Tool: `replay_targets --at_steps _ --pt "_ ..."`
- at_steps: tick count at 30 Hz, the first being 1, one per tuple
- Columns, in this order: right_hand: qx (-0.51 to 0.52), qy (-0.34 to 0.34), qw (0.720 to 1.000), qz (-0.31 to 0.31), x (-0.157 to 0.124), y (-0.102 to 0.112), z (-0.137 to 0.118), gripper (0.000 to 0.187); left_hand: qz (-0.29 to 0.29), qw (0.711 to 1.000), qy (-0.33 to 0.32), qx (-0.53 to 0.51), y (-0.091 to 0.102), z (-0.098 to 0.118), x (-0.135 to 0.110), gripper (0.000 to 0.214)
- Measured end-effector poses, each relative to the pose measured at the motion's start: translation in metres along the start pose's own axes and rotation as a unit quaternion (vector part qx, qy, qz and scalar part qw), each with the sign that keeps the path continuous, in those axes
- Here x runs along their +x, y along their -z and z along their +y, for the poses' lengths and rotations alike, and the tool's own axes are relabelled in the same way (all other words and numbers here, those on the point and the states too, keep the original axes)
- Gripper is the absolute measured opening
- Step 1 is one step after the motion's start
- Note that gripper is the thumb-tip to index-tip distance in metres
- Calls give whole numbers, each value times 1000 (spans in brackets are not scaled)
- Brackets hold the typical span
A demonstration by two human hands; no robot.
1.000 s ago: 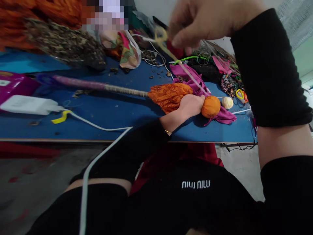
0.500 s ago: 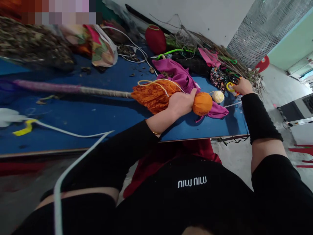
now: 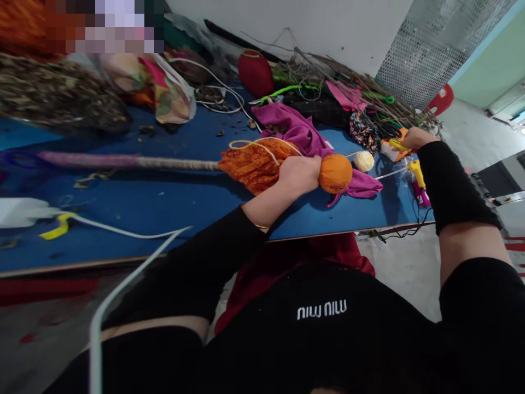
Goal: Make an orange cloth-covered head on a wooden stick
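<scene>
One white cord (image 3: 141,268) bends past the left forearm from a white block (image 3: 24,212) on the blue table (image 3: 213,213); if the arm catches it, the block could be dragged. A wrapped stick (image 3: 176,163) runs right into the orange cloth (image 3: 252,167), which lies near the table's front edge with a loop of pale string (image 3: 250,143) loose on top. The left hand (image 3: 301,175) clasps the cloth's gathered neck, right against the orange ball (image 3: 335,173); what sits under the palm is hidden. Should that grip slacken, the gathers would probably spread and the string slip. Purple cloth (image 3: 363,185) lies beyond the ball, its folds a likely snag for thread. The yarn (image 3: 363,161) stands just beside, apt to roll if its thread is tugged. Far right, the right hand (image 3: 420,139) is at a yellow handle (image 3: 400,145); whether its fingers pinch it I cannot tell. Clutter crowds there, so lifting in haste might pull the orange packet (image 3: 392,153) along.
</scene>
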State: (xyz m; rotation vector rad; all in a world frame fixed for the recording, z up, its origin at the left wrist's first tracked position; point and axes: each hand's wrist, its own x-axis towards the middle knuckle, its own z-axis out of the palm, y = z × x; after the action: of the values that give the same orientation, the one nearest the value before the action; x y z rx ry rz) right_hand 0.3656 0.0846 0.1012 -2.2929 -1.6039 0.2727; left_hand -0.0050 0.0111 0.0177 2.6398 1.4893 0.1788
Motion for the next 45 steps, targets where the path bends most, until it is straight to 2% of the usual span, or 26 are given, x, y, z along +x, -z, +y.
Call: replay_targets --at_steps 2,4,7,10,11,14,15,16,20,25,29,35,45 --pt "-61 -62 994 -58 -16 16 1 44 5 1000 -8 -1 -1 0 -1 38" --pt "-63 -98 989 -90 -39 30 1 34 11 1000 -12 -5 -1 0 -2 39" --pt "10 -113 987 -115 -82 44 2 17 22 1000 -6 -20 -2 1 -3 38" --pt "126 -98 978 -136 -128 47 -3 25 25 999 -5 -35 -1 2 -3 39" --pt "201 -86 964 -150 -141 45 -6 26 24 999 -5 -37 -1 2 -3 39" --pt "439 -74 860 -250 -170 31 -19 38 22 999 -3 -36 -2 2 -3 38" --pt "472 -76 835 -274 -176 25 -25 40 23 999 -3 -36 -2 2 -3 38" --pt "476 -79 827 -288 -180 18 -31 41 24 999 -2 -35 -2 2 -3 38" --pt "435 -95 844 -298 -186 0 -52 45 22 999 -4 -31 0 3 -5 36" --pt "413 -142 830 -347 -189 -2 -70 52 20 1000 -6 -18 1 3 -5 34" --pt "368 -166 840 -362 -183 -8 -77 61 42 999 -1 -26 -5 2 -3 34" --pt "377 -182 843 -338 -170 -25 -88 66 32 999 -15 -27 0 4 -8 35" --pt "430 -200 823 -313 -166 -28 -97 66 13 999 -20 -23 8 8 -13 34"
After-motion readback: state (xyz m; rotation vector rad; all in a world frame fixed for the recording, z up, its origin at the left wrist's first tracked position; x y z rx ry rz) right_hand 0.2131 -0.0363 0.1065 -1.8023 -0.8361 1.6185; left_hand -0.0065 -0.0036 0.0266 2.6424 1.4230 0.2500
